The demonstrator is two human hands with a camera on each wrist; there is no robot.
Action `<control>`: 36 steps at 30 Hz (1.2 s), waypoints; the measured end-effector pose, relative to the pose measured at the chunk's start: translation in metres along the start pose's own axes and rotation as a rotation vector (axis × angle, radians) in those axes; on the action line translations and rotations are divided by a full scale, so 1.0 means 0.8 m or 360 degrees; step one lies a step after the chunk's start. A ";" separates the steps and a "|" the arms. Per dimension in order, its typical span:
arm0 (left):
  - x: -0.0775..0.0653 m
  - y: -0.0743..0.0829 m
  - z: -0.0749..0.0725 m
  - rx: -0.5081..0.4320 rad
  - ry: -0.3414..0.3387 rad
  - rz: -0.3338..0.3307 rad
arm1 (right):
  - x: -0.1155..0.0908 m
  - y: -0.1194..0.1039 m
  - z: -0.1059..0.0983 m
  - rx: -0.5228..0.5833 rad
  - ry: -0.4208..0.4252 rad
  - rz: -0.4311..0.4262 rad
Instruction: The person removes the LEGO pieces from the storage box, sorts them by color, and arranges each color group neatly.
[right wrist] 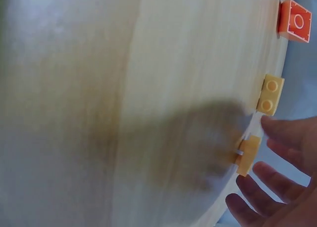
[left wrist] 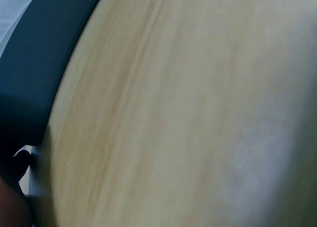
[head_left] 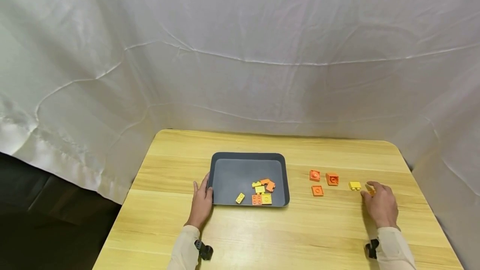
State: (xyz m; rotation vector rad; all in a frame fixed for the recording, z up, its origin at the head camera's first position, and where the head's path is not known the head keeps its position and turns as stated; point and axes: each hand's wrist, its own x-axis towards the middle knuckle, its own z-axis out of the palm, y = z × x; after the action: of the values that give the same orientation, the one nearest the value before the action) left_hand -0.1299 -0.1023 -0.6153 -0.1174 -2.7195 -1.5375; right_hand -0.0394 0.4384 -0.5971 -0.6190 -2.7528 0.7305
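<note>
We take this for a screened-off booth, perhaps a recording corner in a lab, though we cannot tell what building holds it. Pale, creased cloth (head_left: 262, 20) hangs along the far side and both flanks of a wood-grain tabletop (head_left: 243, 236). We also see small black devices (head_left: 206, 252) at both sleeves (head_left: 183, 245), which suits a recording setup.

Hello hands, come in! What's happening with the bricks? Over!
Left hand at tray, left edge. Right hand spread around rightmost brick, no grip visible. Yellow brick close beside, might get bumped. Over.
</note>
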 end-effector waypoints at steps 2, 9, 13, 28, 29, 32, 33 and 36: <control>-0.001 0.000 0.000 -0.0004 0.0000 -0.0009 | -0.002 -0.001 0.001 -0.0003 -0.0002 -0.0032; 0.002 -0.002 0.001 -0.0009 0.0002 0.0024 | -0.009 -0.009 0.006 -0.0036 -0.0058 -0.0178; 0.002 -0.002 0.001 -0.0008 0.0008 0.0032 | -0.013 -0.016 0.010 -0.0003 0.0001 -0.0300; 0.002 -0.001 0.001 0.0001 0.0002 0.0024 | -0.023 -0.043 0.024 0.0032 0.0050 -0.0455; 0.002 -0.001 0.001 0.0000 0.0004 0.0026 | -0.023 -0.045 0.026 0.0030 0.0044 -0.0460; 0.002 -0.001 0.002 -0.0002 0.0007 0.0031 | -0.023 -0.052 0.027 0.0027 0.0024 -0.0473; 0.002 0.000 0.002 -0.0004 0.0007 0.0029 | -0.023 -0.055 0.027 0.0029 0.0018 -0.0479; 0.001 0.000 0.002 -0.0011 -0.0002 0.0019 | -0.024 -0.062 0.028 0.0046 0.0009 -0.0497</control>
State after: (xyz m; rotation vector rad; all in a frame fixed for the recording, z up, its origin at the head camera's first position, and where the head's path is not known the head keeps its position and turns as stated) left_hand -0.1308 -0.1010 -0.6164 -0.1341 -2.7094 -1.5445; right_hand -0.0465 0.3816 -0.5924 -0.1765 -2.7362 0.6908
